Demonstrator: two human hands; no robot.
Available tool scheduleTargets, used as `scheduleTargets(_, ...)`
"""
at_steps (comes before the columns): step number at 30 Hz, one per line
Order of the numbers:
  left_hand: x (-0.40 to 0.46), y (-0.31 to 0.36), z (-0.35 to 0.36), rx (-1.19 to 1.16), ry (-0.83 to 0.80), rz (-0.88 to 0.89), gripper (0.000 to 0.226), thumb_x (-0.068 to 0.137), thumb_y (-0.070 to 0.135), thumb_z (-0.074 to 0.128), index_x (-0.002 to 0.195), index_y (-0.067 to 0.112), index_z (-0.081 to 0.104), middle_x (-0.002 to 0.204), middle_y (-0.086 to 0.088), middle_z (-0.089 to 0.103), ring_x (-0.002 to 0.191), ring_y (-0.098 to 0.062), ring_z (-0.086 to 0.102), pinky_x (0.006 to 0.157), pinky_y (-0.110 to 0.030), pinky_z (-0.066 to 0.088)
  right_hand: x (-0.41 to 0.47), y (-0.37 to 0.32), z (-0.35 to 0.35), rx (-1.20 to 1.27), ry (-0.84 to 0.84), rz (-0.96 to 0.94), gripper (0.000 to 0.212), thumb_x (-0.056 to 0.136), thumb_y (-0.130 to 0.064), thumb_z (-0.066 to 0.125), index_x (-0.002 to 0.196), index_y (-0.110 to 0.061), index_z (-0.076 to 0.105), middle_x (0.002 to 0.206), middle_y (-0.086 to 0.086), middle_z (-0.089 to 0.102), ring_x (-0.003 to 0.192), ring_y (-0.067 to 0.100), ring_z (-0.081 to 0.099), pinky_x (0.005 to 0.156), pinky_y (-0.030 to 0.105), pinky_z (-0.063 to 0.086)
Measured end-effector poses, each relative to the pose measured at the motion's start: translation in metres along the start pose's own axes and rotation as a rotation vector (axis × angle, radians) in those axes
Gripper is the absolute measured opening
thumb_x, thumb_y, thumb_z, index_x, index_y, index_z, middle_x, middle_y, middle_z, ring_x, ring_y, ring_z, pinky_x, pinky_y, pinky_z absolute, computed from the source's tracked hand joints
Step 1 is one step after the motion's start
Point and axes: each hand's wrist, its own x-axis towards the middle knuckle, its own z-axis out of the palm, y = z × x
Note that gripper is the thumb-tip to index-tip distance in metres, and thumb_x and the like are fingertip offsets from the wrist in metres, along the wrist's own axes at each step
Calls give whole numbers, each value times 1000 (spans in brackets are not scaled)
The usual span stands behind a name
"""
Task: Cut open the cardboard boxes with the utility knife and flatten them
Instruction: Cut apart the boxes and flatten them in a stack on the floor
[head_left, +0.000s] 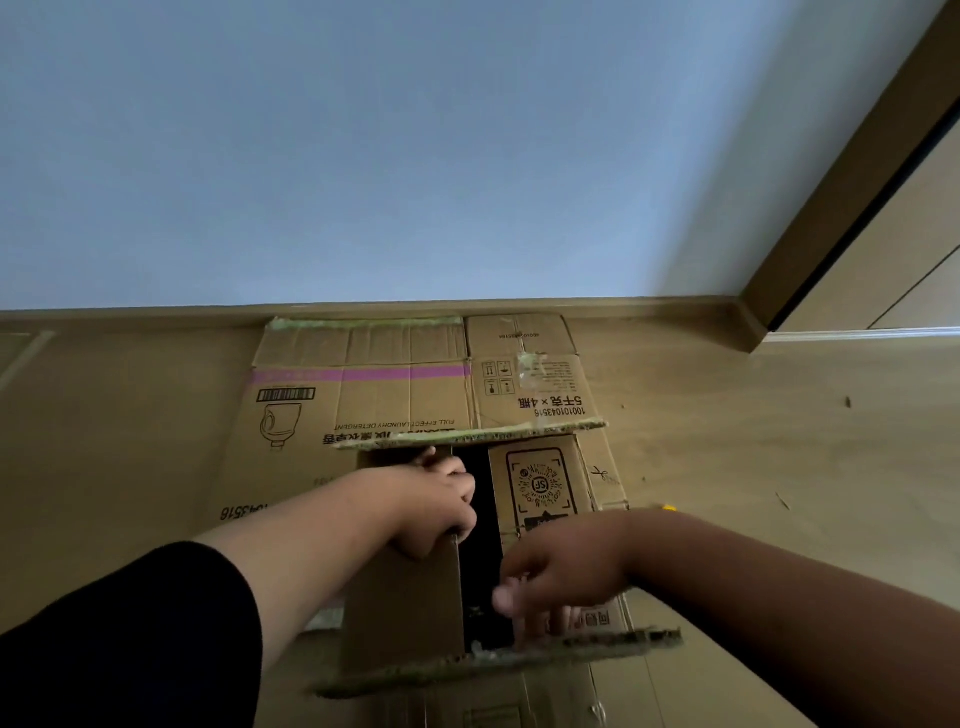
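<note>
Two cardboard boxes lie on the wooden floor in the lower middle of the frame. At left centre, the flattened detergent box (363, 400) rests flat against the baseboard, its printed panels spread out. Below it, the left hand (441, 506) curls its fingers over the edge of the left flap (402, 597) of the open box (540, 488), gripping it beside the dark gap. Right of that gap, the right hand (558, 571) reaches down with fingers loosely extended, their tips touching the near flap edge (519, 657); whether it holds anything cannot be told. A small yellow object (669, 507) shows just beyond the right wrist; it is too small to identify, and no utility knife is visible.

Judged from its look, the corrugated board is light and stiff across a panel yet folds readily along its creases. Its cut edges are ragged and give good purchase. Hold is best taken at flap edges close to a crease, pressing outward.
</note>
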Motion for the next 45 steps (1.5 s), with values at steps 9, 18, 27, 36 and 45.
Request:
scheduleTargets(9, -34, -8, -3, 47, 22, -23, 38, 82, 15, 69, 113, 28, 53, 148, 9, 31, 150, -24, -11, 116, -66, -4, 43, 35, 15, -609, -29, -72, 71, 91, -2, 55, 150, -35, 34, 161, -2, 26, 143, 28, 33, 106, 46, 42)
scheduleTargets(18, -57, -35, -11, 231, 125, 24, 26, 83, 34, 68, 108, 28, 64, 106, 8, 56, 121, -19, 39, 116, -66, 5, 34, 22, 3, -854, 182, -157, 54, 82, 3, 65, 127, -27, 64, 131, 2, 49, 122, 27, 43, 85, 39, 48)
scheduleTargets(27, -103, -92, 35, -188, 551, 29, 36, 75, 6, 58, 97, 32, 71, 107, 26, 55, 137, 7, 21, 122, -49, -5, -28, 59, -36, -528, 365, -134, 33, 82, -6, 72, 104, -31, 71, 119, -21, 46, 115, 5, 42, 96, 23, 43)
scheduleTargets(36, -140, -132, 72, -571, 929, -59, 44, 87, 4, 66, 93, 48, 72, 127, 29, 58, 146, -8, 27, 115, -37, 30, -90, 101, -71, -19, 695, -229, 58, 67, 15, 75, 73, -41, 67, 110, -24, 55, 108, 4, 57, 89, 16, 48)
scheduleTargets(45, -188, -140, 67, -885, 1171, -151, 29, 84, 22, 59, 102, 3, 72, 130, -3, 61, 140, -13, 40, 112, -33, 30, -110, 139, -74, 461, 957, -301, 51, 79, 26, 57, 70, -23, 67, 106, -9, 66, 112, 21, 57, 76, 23, 58)
